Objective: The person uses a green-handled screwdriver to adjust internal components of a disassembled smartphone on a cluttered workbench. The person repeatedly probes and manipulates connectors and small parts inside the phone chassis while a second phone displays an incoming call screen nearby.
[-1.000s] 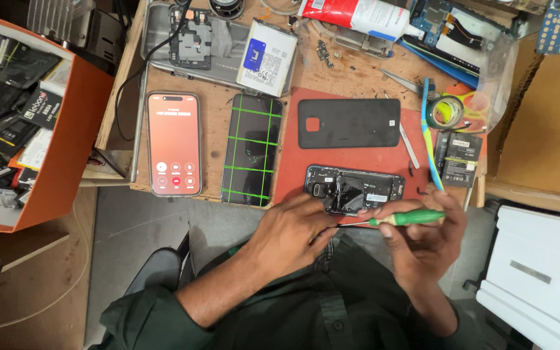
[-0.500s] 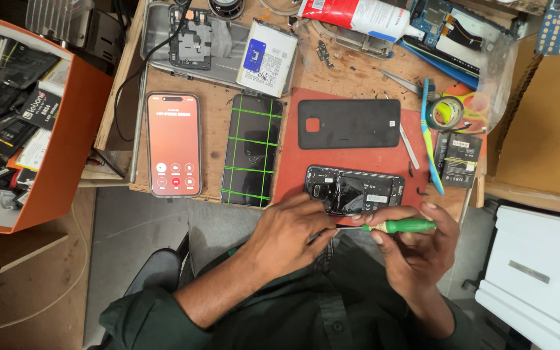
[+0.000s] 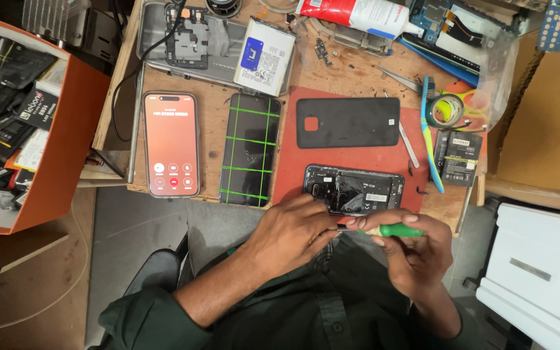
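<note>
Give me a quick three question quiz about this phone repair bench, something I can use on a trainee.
1. True or false: the right hand holds a green-handled screwdriver.
2. Which lies between the lit phone and the red mat? A) a roll of tape B) a dark screen with green lines C) a battery
3. What does the left hand touch?

Key: 1 true. 2 B. 3 The opened phone at the near edge of the red mat.
</note>
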